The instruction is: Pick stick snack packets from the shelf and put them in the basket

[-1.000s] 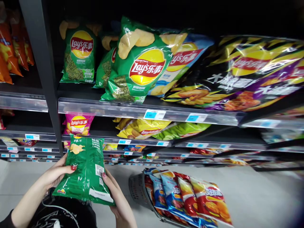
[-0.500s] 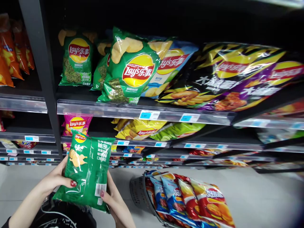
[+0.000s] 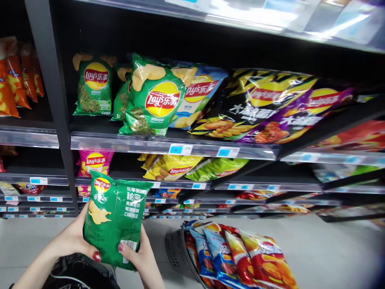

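Observation:
A green bag of chips (image 3: 116,220) is held up between my two hands, its printed back with a barcode facing me. My left hand (image 3: 76,235) grips its left side, thumb across the lower front. On the right side my right hand (image 3: 140,249) holds it, thumb on the barcode. Fingers behind the bag are hidden. Beyond it, on the shelf, a large green Lay's bag (image 3: 156,100) leans in front of a blue Lay's bag (image 3: 201,90). A smaller green Lay's bag (image 3: 94,86) stands upright at the left.
Black and purple chip bags (image 3: 255,104) lean to the right on the same shelf (image 3: 135,142). Pink (image 3: 94,160) and yellow bags (image 3: 171,166) sit one shelf lower. A grey basket (image 3: 174,249) filled with snack bags (image 3: 222,249) stands on the floor.
The view has tilted upward, bringing more of the upper shelf edge into sight. The green bag in my hands has turned slightly and is more upright; both hands still hold it.

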`<action>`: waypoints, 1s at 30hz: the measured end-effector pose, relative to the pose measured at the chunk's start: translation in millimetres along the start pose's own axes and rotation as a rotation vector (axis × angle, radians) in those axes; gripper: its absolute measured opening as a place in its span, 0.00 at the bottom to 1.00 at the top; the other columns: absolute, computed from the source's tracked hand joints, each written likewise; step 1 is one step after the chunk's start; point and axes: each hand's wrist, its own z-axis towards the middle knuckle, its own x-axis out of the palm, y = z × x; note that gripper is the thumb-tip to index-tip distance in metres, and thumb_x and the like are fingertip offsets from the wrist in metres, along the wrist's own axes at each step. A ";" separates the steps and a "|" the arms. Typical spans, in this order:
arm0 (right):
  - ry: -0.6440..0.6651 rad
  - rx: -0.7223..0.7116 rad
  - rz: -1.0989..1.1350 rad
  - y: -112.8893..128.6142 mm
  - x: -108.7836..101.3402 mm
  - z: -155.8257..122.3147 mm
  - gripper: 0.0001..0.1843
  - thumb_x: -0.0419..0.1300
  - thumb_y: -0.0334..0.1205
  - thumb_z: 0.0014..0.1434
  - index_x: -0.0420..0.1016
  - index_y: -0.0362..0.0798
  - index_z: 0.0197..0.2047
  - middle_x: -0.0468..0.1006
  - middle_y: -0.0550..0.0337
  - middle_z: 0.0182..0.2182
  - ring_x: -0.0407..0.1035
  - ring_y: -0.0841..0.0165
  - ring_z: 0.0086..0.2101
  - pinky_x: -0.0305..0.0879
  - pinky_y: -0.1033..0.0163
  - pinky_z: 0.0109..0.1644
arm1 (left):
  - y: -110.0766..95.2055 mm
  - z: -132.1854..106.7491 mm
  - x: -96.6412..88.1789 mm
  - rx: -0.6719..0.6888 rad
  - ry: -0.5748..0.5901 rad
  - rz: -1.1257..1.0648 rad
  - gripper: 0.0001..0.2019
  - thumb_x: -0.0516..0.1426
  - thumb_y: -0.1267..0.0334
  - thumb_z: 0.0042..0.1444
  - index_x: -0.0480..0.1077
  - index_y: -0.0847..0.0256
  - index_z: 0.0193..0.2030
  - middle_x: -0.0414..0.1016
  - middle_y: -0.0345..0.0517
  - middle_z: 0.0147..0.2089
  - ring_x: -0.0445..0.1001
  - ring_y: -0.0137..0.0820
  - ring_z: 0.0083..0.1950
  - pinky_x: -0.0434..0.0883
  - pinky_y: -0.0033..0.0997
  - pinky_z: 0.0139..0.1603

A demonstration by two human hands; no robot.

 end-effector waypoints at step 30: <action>-0.019 0.158 0.027 18.3 8.8 4.4 0.34 0.65 0.48 0.47 0.62 0.48 0.55 0.73 0.51 0.49 0.67 0.55 0.49 0.63 0.51 0.54 | 0.9 2.5 5.9 -0.231 -0.344 -0.041 0.43 0.64 0.68 0.41 0.49 0.57 0.64 0.76 0.49 0.47 0.73 0.47 0.47 0.69 0.45 0.48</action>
